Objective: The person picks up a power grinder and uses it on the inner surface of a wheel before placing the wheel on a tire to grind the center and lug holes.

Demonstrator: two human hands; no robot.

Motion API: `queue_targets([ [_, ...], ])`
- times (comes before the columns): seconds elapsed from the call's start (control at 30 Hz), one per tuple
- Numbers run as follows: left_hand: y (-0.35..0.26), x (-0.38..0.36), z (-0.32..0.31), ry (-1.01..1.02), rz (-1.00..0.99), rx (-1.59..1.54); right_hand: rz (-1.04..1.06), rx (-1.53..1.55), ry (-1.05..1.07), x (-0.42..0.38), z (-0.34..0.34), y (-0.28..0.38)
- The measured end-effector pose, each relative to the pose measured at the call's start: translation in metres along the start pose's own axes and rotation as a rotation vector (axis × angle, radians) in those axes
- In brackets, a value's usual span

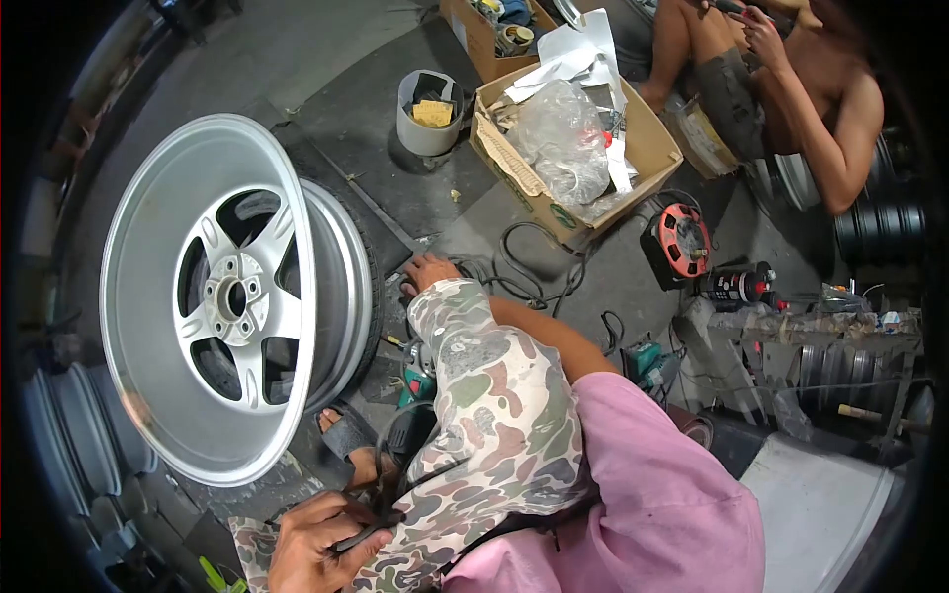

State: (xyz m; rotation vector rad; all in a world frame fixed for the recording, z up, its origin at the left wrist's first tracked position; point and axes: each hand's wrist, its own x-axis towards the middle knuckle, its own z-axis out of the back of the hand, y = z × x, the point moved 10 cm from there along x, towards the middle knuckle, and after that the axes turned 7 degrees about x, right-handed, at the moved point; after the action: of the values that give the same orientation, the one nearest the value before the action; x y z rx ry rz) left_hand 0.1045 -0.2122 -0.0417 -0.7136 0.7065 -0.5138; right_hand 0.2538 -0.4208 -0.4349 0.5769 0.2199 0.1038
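At the lower left, my left hand (pixel 321 542) is closed around a black power cord (pixel 358 537), pinched between thumb and fingers. My right hand (pixel 432 272) reaches past my camouflage-clad knee (pixel 465 331), its fingers bent and apart, with no held thing visible. Beside that knee lies a green power tool (pixel 419 374), partly hidden by my leg. A silver five-spoke wheel rim (pixel 232 296) stands in front of me, its open side tilted toward me, with another rim (pixel 336 287) behind it. Neither hand touches the rims.
An open cardboard box (pixel 529 193) holds plastic and paper. Next to it stands a grey bucket (pixel 429 127) with yellow pieces inside. Loose black cables (pixel 544 282) run toward a red cable reel (pixel 682 237). A second green tool (pixel 652 364) lies right. Another person (pixel 820 109) sits upper right.
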Motion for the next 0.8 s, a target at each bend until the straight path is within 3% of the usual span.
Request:
queue_targets([
  [0.07, 0.002, 0.002, -0.004, 0.023, -0.002, 0.02, 0.002, 0.007, -0.003, -0.003, 0.006, 0.003],
  [0.13, 0.0, 0.003, -0.008, 0.035, -0.028, -0.002, 0.146, -0.181, 0.02, -0.007, 0.003, 0.014],
  [0.23, 0.0, 0.004, -0.014, 0.057, -0.057, -0.049, 0.237, -0.211, 0.113, -0.003, -0.02, 0.011],
  [0.4, 0.012, -0.001, -0.021, 0.093, -0.065, 0.01, 0.234, -0.278, 0.101, 0.002, -0.018, 0.008],
  [0.47, 0.008, -0.004, -0.026, 0.129, -0.133, -0.03, 0.069, -0.146, 0.089, 0.005, -0.014, -0.009],
  [0.57, 0.014, -0.006, -0.023, 0.165, -0.099, -0.009, 0.188, -0.203, -0.015, -0.01, 0.025, 0.018],
  [0.63, 0.019, -0.008, -0.022, 0.176, -0.069, -0.001, -0.185, -0.068, 0.094, -0.013, 0.019, -0.017],
  [0.8, 0.007, -0.004, -0.011, 0.127, -0.049, 0.048, -0.337, -0.098, 0.07, -0.017, 0.014, -0.022],
])
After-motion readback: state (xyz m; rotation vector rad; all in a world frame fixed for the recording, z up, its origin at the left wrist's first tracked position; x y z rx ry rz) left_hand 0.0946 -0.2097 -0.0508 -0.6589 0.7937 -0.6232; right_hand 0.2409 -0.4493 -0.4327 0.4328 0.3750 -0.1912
